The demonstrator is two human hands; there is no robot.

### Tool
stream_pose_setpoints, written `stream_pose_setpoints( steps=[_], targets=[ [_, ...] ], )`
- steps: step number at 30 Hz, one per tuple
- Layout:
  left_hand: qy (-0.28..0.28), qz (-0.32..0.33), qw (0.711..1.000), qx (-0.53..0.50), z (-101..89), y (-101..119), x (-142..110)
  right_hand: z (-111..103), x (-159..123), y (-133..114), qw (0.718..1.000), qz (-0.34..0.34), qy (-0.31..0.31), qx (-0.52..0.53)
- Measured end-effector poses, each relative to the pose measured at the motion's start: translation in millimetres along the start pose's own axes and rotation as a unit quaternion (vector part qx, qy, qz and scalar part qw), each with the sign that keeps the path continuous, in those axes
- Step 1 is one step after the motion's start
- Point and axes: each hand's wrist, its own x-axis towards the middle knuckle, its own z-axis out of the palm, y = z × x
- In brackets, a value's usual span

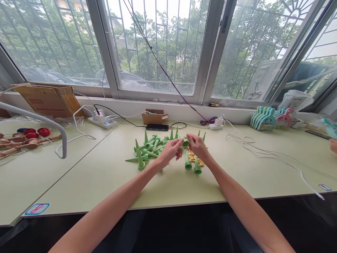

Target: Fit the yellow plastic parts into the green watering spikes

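In front of me, my left hand (170,149) and my right hand (198,145) meet over the table, both pinching one green plastic watering spike (185,143). Its round open end faces me, and fingers hide part of it. A heap of similar green spikes (151,149) lies just beyond and left of my left hand, some upright, others on their sides. Below my right hand rest two more spikes (188,164) with their open ends toward me. Small yellow plastic pieces (200,162) are piled beside them, partly covered by my right hand.
A phone (157,127) lies before a small cardboard box (155,116). White cables (247,140) trail across the right side. Pastel hangers (264,118) stand at the back right; wooden toys with red balls (31,135) lie left, near a grey metal tube (64,140). Another person's hand (333,145) shows far right.
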Motion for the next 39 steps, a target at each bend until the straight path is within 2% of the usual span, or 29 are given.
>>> stream_pose_setpoints(
  steps=[8,12,15,17,23,29,33,36,39],
  targets=[
    [-0.002,0.064,0.990,0.129,0.2,2,-5,-2,0,0,1.000,0.009,-0.005,0.006],
    [0.041,0.107,0.978,0.173,2.1,-3,-4,-1,1,4,1.000,0.012,-0.008,0.015],
    [0.072,0.168,0.953,0.242,1.2,-10,-2,0,1,7,1.000,0.014,-0.015,0.017],
    [0.073,0.196,0.933,0.294,-0.5,-13,-1,0,2,8,1.000,0.014,-0.019,0.016],
    [0.086,0.240,0.898,0.358,-3.2,-16,-1,2,2,7,1.000,0.012,-0.018,0.018],
    [0.153,0.221,0.901,0.342,0.0,-17,2,6,2,5,1.000,0.009,0.019,0.018],
    [0.184,0.155,0.936,0.258,2.0,-13,3,6,3,6,0.999,0.008,0.049,0.009],
    [0.165,0.068,0.975,0.135,4.1,-7,3,6,2,5,0.998,-0.004,0.054,-0.007],
    [0.104,0.005,0.994,0.029,5.6,-3,2,6,0,2,0.998,-0.031,0.029,-0.037]
  ],
)
